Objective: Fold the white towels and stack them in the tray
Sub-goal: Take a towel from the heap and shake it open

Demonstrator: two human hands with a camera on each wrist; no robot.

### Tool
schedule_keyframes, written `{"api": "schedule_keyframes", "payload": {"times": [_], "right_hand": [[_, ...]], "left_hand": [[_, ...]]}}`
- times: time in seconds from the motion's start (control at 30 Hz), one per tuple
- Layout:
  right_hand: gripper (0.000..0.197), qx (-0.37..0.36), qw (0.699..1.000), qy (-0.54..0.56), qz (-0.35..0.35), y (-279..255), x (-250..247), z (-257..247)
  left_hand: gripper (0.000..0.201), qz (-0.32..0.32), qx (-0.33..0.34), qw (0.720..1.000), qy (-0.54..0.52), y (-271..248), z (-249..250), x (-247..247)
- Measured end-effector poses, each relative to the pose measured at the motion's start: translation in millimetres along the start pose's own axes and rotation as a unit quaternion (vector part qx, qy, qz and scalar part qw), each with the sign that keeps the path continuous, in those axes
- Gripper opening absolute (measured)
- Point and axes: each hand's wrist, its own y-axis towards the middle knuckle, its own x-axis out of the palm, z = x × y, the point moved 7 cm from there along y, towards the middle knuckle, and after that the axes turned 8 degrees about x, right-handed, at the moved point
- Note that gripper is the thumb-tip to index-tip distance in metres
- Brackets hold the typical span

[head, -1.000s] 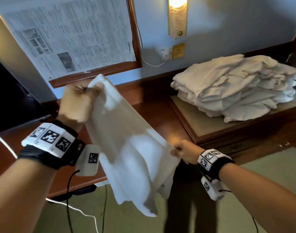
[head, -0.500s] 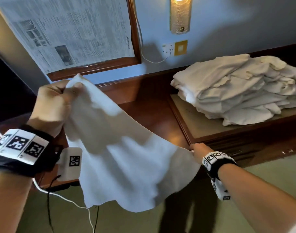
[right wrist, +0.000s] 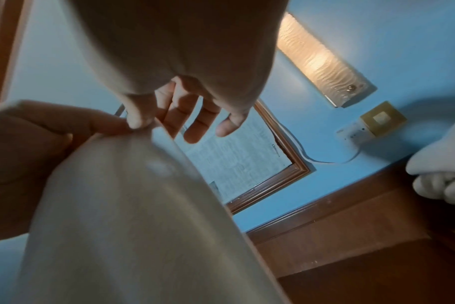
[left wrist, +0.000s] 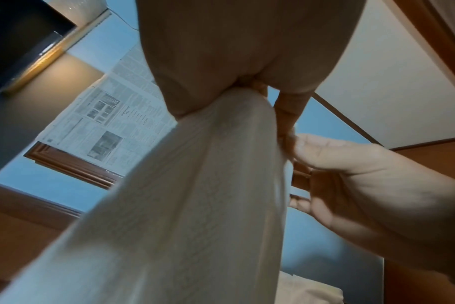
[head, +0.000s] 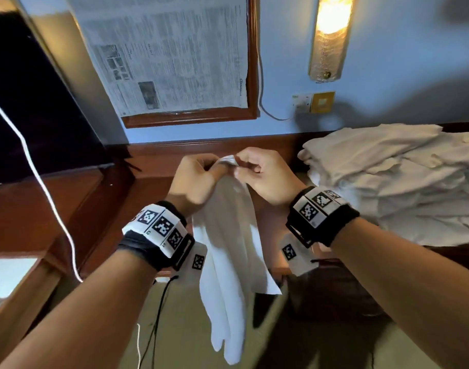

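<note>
We cannot see the tray under the stack (head: pixel 403 182) of folded towels at our right, and the stack's far side runs out of the head view; both wrist views are mostly filled by palm and blurred cloth. Our left hand (head: pixel 194 179) is clenched round the top of the towel (head: pixel 228 251), the cloth bunched in its fist. Our right hand (head: pixel 265 174) pinches the same top edge between thumb and forefinger, its other fingers (right wrist: pixel 203 121) loosely spread behind the cloth in the right wrist view. The two hands touch at the corners, held together at chest height before the wall. From there the towel hangs straight down between our wrists, doubled lengthwise, its lower end loose above the floor, touching nothing else. The stack lies well apart from the hanging towel, on the wooden ledge (head: pixel 158 198). Behind the hands a framed newspaper (head: pixel 172 54) and a lit lamp (head: pixel 330 35) hang on the blue wall.
</note>
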Motion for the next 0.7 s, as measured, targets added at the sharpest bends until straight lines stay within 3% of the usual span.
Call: {"api": "schedule_keyframes", "payload": {"times": [0.13,0.23,0.3,0.4,0.5,0.6,0.7], "right_hand": [[0.015,-0.002,0.994,-0.101,-0.046,13,5,-7],[0.013,-0.022,0.993,-0.111,-0.023,22,-5,-22],[0.015,-0.035,0.995,-0.086,0.019,29,-19,-33],[0.016,-0.038,0.995,-0.059,0.073,39,-40,-44],[0.019,-0.039,0.991,-0.056,0.113,47,-61,-53],[0.016,-0.025,0.988,-0.032,0.151,48,-82,-55],[0.013,-0.021,0.986,-0.015,0.167,43,-93,-46]], "left_hand": [[0.021,0.084,-0.014,0.996,-0.024,-5,0,-7],[0.014,0.119,-0.008,0.989,-0.084,-10,-3,-6],[0.018,0.107,-0.01,0.986,-0.125,-14,-11,3],[0.044,0.078,-0.014,0.984,-0.157,-28,-24,22],[0.036,0.096,-0.028,0.982,-0.16,-49,-43,36],[0.041,0.105,-0.055,0.985,-0.126,-69,-74,46],[0.034,0.067,-0.112,0.987,-0.093,-85,-107,56]]}}
